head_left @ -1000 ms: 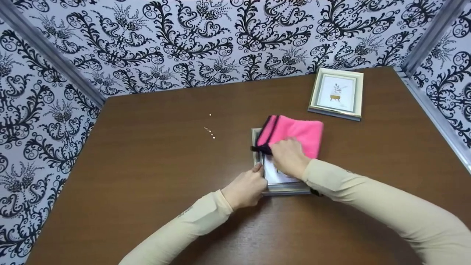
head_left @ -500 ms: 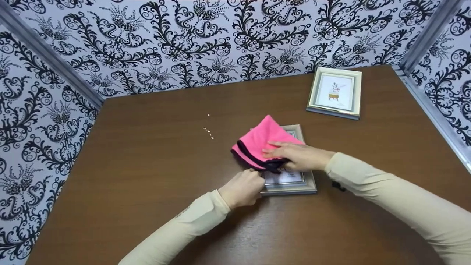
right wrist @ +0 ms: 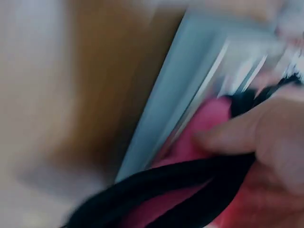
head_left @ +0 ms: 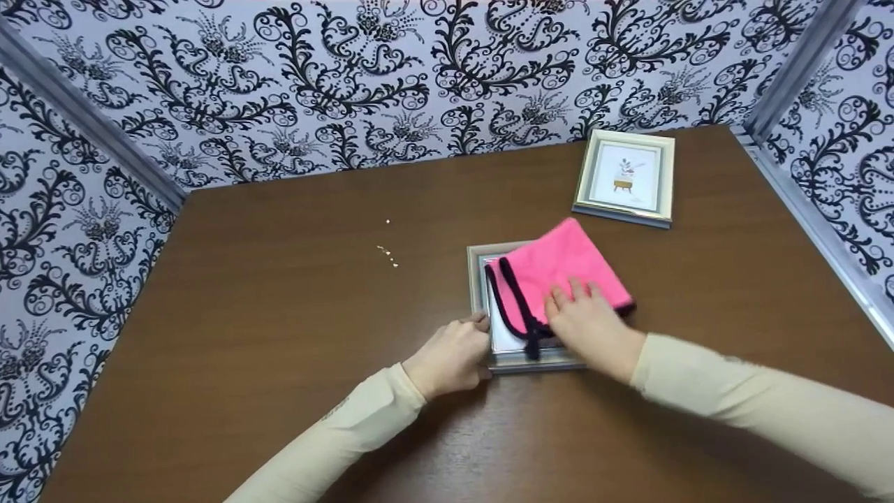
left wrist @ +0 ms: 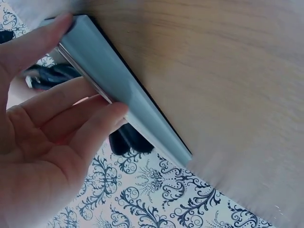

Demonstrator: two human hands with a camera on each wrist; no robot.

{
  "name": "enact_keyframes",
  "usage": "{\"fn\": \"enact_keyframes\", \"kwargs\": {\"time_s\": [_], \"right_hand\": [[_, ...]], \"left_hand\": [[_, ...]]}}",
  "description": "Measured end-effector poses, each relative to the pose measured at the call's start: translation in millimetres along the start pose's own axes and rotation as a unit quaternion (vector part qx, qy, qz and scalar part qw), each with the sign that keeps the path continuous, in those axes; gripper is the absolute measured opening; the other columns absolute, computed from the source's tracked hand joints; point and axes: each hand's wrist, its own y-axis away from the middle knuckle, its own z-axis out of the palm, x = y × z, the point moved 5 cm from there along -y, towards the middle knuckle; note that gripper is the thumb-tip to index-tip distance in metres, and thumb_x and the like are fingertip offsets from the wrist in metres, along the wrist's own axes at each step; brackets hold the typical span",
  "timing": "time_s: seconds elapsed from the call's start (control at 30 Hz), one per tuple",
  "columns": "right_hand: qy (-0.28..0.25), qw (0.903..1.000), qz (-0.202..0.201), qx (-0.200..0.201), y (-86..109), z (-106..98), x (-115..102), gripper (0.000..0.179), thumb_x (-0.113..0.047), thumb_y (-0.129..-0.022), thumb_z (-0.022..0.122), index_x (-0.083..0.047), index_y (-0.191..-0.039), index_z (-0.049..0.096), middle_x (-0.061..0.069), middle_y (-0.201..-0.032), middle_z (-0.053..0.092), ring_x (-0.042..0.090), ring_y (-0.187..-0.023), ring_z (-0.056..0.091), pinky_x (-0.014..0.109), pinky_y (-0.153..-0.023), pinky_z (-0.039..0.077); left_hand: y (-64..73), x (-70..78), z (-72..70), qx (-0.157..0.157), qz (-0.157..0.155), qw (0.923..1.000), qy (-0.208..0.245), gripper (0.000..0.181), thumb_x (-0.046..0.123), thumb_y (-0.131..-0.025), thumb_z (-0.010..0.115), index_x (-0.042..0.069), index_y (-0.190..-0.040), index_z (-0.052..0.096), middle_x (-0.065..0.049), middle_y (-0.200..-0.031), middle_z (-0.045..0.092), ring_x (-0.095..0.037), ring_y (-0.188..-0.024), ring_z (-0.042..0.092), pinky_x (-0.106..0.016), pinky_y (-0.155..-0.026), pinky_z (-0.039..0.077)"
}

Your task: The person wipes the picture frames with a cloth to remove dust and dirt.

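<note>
A picture frame (head_left: 477, 279) with a pale stepped border lies on the brown table, its picture mostly covered by a folded pink cloth (head_left: 566, 258) with black edging. My left hand (head_left: 450, 356) grips the frame's left side near the front corner; in the left wrist view, its fingertips (left wrist: 116, 111) bear on the grey side of the frame (left wrist: 109, 71). With fingers spread, my right hand (head_left: 594, 325) presses the cloth over the frame's right half. The right wrist view is blurred, with the thumb (right wrist: 228, 137) extended over the pink cloth and its black edge.
A second picture frame (head_left: 624, 175), with a small plant drawing, lies at the back right of the table (head_left: 293, 300). Several small pale crumbs (head_left: 388, 253) are scattered left of the middle. Patterned walls (head_left: 363, 84) rise behind and at both sides.
My right hand has swept the cloth left across the frame and then back right, turning it. My left hand keeps its hold on the frame's left side. The view has shifted slightly.
</note>
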Motion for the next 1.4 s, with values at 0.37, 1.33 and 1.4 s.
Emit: {"fn": "enact_keyframes", "kwargs": {"time_s": [0.37, 1.33, 1.4], "right_hand": [[-0.018, 0.9979, 0.048, 0.04, -5.3, -3, -10, 0.038, -0.005, -0.07, 0.074, 0.015, -0.101, 0.062, 0.021, -0.081, 0.058, 0.032, -0.066, 0.05, 0.041, -0.043, 0.05], [-0.26, 0.9585, -0.113, 0.029, -43.1, 3, -13, 0.051, 0.004, -0.079, 0.066, 0.001, -0.129, 0.058, 0.017, -0.131, 0.058, 0.037, -0.123, 0.051, 0.05, -0.102, 0.039], [-0.276, 0.9512, -0.138, 0.011, -38.6, 4, -6, 0.054, 0.008, -0.079, 0.063, 0.0, -0.132, 0.057, 0.016, -0.134, 0.055, 0.037, -0.127, 0.046, 0.05, -0.105, 0.036]], "left_hand": [[14.2, 11.8, 0.4, 0.025, 0.006, 0.994, -0.106, 0.034, 0.025, -0.078, 0.079, 0.002, -0.101, 0.07, -0.015, -0.12, 0.063, -0.028, -0.117, 0.057, -0.034, -0.069, 0.058], [25.1, 28.4, 10.3, 0.092, 0.009, 0.9856, -0.141, 0.012, 0.024, -0.086, 0.069, 0.018, -0.095, 0.064, -0.001, -0.098, 0.061, -0.02, -0.089, 0.054, -0.029, -0.078, 0.05], [24.2, 27.0, 9.3, 0.092, 0.013, 0.9868, -0.132, 0.012, 0.02, -0.085, 0.069, 0.018, -0.096, 0.065, 0.0, -0.097, 0.06, -0.019, -0.087, 0.054, -0.03, -0.081, 0.049]]}}
